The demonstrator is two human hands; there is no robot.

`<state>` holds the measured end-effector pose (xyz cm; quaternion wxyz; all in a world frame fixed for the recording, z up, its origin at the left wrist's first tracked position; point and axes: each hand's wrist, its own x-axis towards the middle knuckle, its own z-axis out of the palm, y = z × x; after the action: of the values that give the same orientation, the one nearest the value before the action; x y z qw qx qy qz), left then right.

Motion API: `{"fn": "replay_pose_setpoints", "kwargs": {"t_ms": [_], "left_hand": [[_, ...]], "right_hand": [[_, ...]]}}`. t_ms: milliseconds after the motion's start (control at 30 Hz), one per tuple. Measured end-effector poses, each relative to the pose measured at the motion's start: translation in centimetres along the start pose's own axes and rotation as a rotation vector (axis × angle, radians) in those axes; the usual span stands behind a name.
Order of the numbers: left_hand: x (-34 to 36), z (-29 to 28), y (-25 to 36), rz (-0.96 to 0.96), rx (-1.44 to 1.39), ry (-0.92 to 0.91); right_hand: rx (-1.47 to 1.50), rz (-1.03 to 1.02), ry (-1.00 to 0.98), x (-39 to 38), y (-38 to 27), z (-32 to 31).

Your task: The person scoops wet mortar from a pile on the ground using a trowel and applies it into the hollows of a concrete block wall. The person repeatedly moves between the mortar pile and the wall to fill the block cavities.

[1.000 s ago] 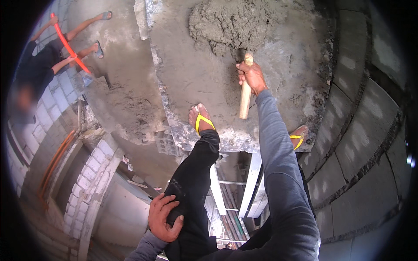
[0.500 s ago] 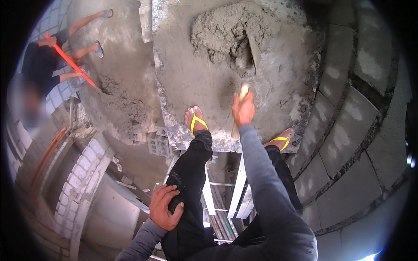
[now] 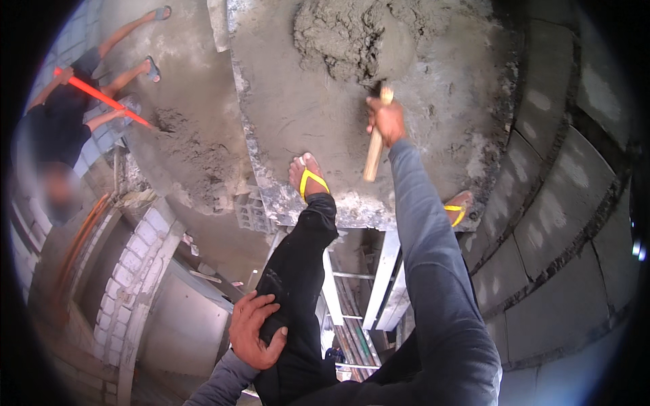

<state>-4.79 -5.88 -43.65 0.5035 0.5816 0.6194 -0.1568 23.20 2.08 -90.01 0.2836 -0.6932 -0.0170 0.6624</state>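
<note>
My right hand (image 3: 387,122) is closed around the wooden handle of a short-handled shovel (image 3: 372,157). Its broad, mortar-smeared blade (image 3: 397,53) lies against the heap of wet grey mortar (image 3: 338,37), so its outline is hard to make out. The mortar rests on a flat, cement-coated board (image 3: 291,111) in front of my feet. Fingers apart and holding nothing, my left hand (image 3: 256,330) rests on my left leg (image 3: 294,298). Both my feet, in yellow-strapped flip-flops, stand at the board's near edge.
A white ladder-like frame (image 3: 380,277) goes down below the board, between my legs. A grey block wall (image 3: 548,210) rises on the right. At the left, another person (image 3: 61,132) holds an orange-handled tool (image 3: 101,95) at a lower mortar patch (image 3: 189,145).
My right hand has moved up and slightly right along with the shovel, whose blade now lies flatter against the mortar. My left hand stays on my leg. The view has shifted a little.
</note>
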Motion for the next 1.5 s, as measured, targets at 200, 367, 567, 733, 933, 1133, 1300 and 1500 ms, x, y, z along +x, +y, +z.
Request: {"fn": "replay_pose_setpoints", "kwargs": {"t_ms": [200, 367, 567, 733, 933, 1133, 1300, 1500], "left_hand": [[0.0, 1.1, 0.5, -0.025, 0.047, 0.027], [-0.5, 1.9, 1.1, 0.004, 0.073, 0.075], [-2.2, 3.2, 0.7, 0.045, 0.074, 0.11], [-4.7, 4.5, 1.5, -0.033, 0.192, 0.007], [-8.4, 4.8, 1.5, 0.136, 0.15, 0.058], [-12.5, -4.3, 3.0, 0.072, 0.144, 0.121], [-11.8, -11.3, 2.1, -0.021, 0.155, 0.126], [-11.3, -12.0, 7.9, -0.184, -0.105, 0.014]], "right_hand": [[0.213, -0.02, -0.318, 0.3, -2.6, 1.3], [0.246, -0.058, -0.365, -4.8, -4.0, 1.4], [0.077, -0.136, -0.295, -17.2, -10.1, -0.1], [0.028, -0.184, -0.337, -32.7, -16.4, -3.3], [0.137, -0.158, -0.398, -52.6, -22.8, -10.0], [0.038, -0.315, -0.396, -69.5, -22.7, -18.9], [0.014, -0.266, -0.176, -85.9, -20.9, -28.3], [-0.125, -0.152, 0.328, -102.1, -17.7, -38.1]]}}
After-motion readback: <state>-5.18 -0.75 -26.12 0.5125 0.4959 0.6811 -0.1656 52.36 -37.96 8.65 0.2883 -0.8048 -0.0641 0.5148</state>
